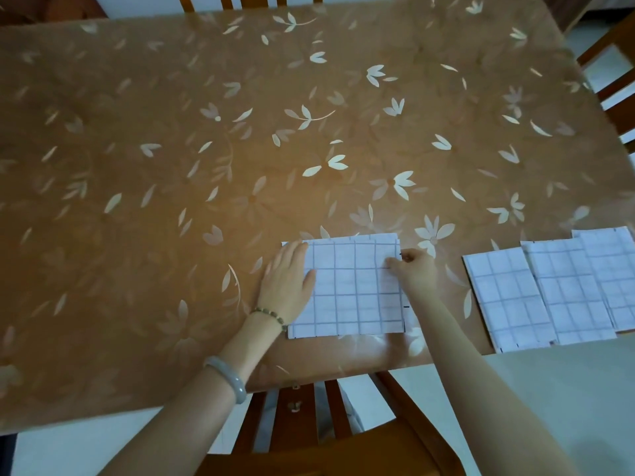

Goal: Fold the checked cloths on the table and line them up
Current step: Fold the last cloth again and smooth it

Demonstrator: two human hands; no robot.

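A white checked cloth (355,290), folded to a rectangle, lies flat near the table's front edge. My left hand (287,283) rests flat on its left side, fingers together, pressing it down. My right hand (414,269) pinches the cloth's right edge near the upper corner. Three folded checked cloths lie in an overlapping row to the right: the nearest (505,297), the middle one (570,293), and the far one (615,273), which runs out of frame.
The table (206,149) has a brown floral cover. A wooden chair (309,424) stands under the front edge between my arms. More chairs stand at the far edge and at the right (615,73).
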